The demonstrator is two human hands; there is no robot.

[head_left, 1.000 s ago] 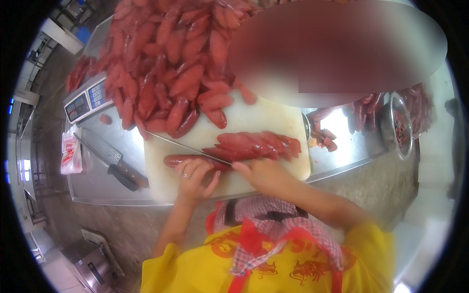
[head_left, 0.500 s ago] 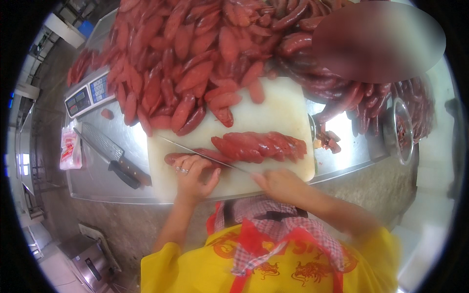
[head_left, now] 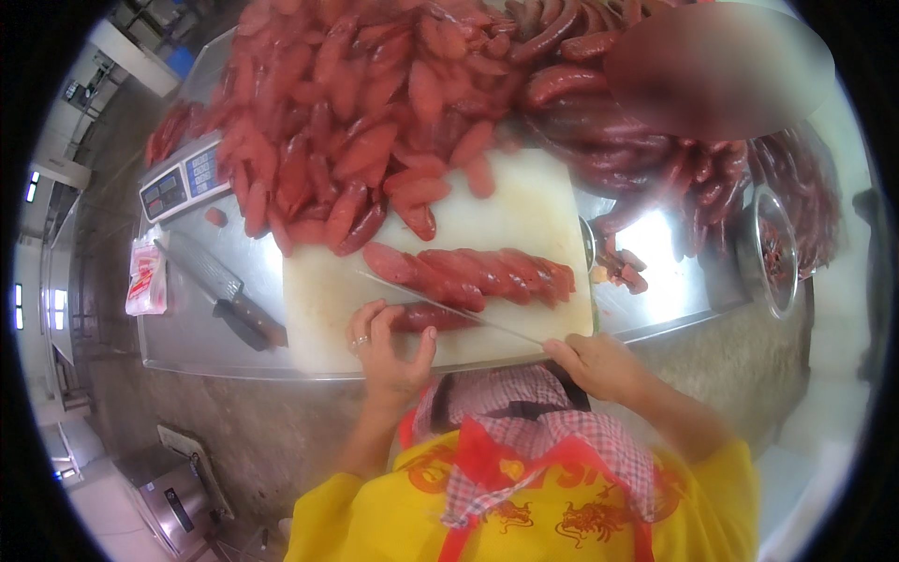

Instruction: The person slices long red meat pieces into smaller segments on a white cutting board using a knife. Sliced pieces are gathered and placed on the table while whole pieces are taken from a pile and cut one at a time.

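The long thin steel knife blade is passing just beside the left hand, so a slip on the greasy skin could well be nicking the fingertips pinning the dark red sausage to the white plastic cutting board. That hand is lying mostly open, fingers spread, pressing rather than clasping. The right hand is closing fully around the knife's handle, off to the sausage's right.
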